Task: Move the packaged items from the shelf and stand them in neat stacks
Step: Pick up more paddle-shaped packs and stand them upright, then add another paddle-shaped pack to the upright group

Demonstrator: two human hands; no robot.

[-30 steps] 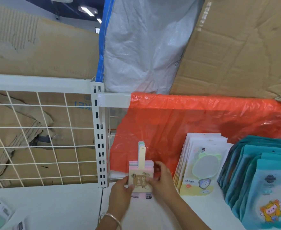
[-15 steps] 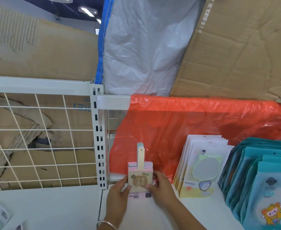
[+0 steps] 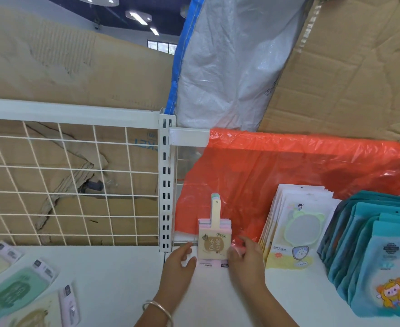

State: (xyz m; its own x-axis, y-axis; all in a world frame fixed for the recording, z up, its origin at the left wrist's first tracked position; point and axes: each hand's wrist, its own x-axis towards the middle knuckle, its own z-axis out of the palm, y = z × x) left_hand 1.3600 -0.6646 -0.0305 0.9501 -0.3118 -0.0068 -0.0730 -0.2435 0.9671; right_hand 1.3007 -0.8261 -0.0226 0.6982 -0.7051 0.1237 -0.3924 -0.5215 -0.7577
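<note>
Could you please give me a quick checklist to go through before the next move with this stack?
1. Stack upright against red sheet: ok.
2. Left hand and right hand flank it: ok.
3. Firm hold on it: cannot tell.
4. Gap to mirror packs: ok.
5. Loose packs stood up: not ok, they lie flat on the left.
</note>
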